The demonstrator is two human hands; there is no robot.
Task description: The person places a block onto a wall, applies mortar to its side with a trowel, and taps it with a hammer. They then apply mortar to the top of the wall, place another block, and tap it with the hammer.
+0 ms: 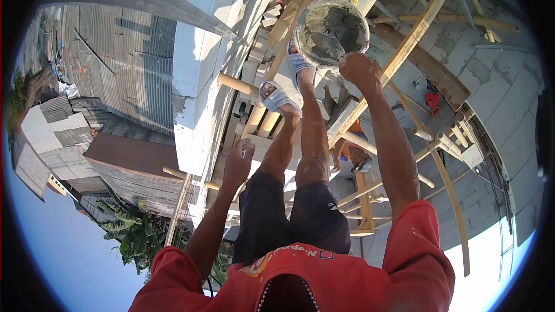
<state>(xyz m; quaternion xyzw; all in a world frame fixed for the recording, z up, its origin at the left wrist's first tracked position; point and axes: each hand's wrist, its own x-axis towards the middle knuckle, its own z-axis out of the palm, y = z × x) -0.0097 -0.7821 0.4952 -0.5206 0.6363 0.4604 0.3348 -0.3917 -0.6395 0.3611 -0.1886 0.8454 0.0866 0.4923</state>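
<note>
My right hand point(359, 70) is closed around the handle of a trowel point(334, 47), at the near right rim of a round bucket point(298, 43). Wet grey mortar point(344, 28) fills much of the bucket, and the trowel's blade reaches into it. The handle is mostly hidden by my fingers. Lower down on the left, my left hand point(237, 160) hangs beside my knee with its fingers curled in. Nothing shows sticking out of it. My feet, in striped slippers point(278, 98), stand just short of the bucket.
Bamboo poles point(269, 121) and a long wooden beam point(399, 55) form scaffolding around me. A drop opens on the right, where another person point(354, 141) is below. A pale block wall point(199, 81) runs along the left, with corrugated roofs point(121, 40) beyond.
</note>
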